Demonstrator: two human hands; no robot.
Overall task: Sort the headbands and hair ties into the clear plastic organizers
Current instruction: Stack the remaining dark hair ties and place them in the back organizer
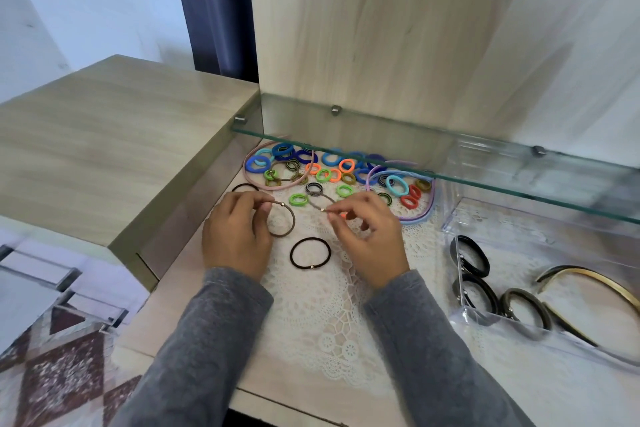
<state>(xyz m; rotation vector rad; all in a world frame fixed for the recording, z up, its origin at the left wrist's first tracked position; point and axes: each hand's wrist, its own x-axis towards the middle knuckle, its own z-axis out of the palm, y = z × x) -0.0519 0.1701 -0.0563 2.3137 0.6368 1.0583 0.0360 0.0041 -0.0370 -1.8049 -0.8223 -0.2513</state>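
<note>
My left hand (235,236) pinches a brown hair tie (293,222) between thumb and forefinger, just beside its small gold bead. The rest of the loop hangs free to the right of my knuckles, over the lace doily (329,315). My right hand (370,243) pinches a thin grey hair tie (316,204) at its own bead, with the other fingers curled loosely beneath. Most of that tie's loop is hidden behind my right fingers, so I cannot tell its full shape. The two held ties are near each other but apart.

Between my hands, flat on the doily, lies a black hair tie (312,266), touched by neither hand. Another black tie (244,186) peeks out above my left knuckles, its lower part covered by them.

Beyond my fingertips spreads the pile of coloured hair ties (332,173), with a pink headband (246,168) looped round its left part and lilac and blue headbands (431,206) round its right. The far part of the pile sits under the glass shelf (450,179) and blurs through it.

Well to my right stands a clear plastic organizer (540,243). It holds dark hair ties (483,261) at its left end and a gold-edged headband (588,276) further right, and the frame edge cuts off its right end. Something clear further back under the shelf is too blurred to make out.
</note>
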